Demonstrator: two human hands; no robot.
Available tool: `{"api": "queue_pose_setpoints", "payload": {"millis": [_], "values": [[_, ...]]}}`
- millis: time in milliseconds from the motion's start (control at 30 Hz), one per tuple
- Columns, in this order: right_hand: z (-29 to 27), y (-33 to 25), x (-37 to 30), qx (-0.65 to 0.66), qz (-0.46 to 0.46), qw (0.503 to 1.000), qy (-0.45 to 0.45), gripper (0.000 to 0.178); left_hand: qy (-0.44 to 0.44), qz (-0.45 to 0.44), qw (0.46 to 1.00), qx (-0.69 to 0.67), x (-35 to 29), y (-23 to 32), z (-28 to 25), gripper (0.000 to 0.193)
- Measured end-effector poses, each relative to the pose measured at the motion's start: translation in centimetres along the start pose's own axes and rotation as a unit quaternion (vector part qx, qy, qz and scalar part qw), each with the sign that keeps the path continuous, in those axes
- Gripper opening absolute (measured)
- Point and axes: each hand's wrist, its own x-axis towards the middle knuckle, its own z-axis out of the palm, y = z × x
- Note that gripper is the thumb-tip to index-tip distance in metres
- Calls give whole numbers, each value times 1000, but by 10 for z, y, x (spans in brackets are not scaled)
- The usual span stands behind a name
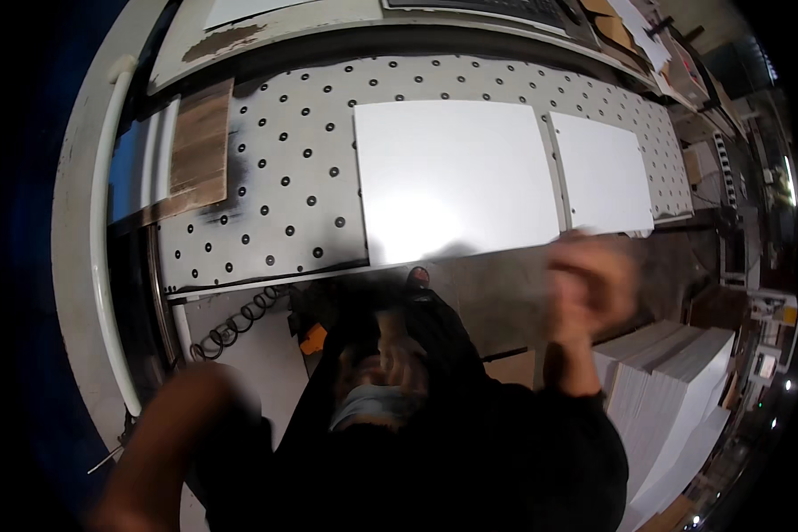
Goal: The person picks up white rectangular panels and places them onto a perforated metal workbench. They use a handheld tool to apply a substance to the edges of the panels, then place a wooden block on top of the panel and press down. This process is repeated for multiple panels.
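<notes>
A large white panel (452,182) lies flat on the perforated table (284,182) in front of me. Just right of it, a narrow gap apart, is a smaller white panel (601,173) with small dark holes along its left side. My right hand (598,284) is raised by the table's front edge, nearest the smaller panel. Motion smears its fingers, so I cannot see whether it holds anything. On the left my bare arm bends down and outward, and my left hand (120,512) is a blur at the lower edge. Its fingers do not show.
Stacked pale boards (661,381) stand at my right. A worn brown board (199,142) sits at the table's left end, near a white rail (102,239). A coiled black hose (230,332) hangs below the front edge. Behind the table is a keyboard (488,11).
</notes>
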Motion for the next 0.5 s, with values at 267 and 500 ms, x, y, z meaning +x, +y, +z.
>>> {"api": "queue_pose_setpoints", "payload": {"millis": [267,500], "values": [[-13,39,-308,-130,458,729,-491,18,-483,-816,286,133,-280,98,-39,27],[-51,37,-361,236,681,426,-546,23,-560,-797,148,-172,-360,228,-72,37]]}}
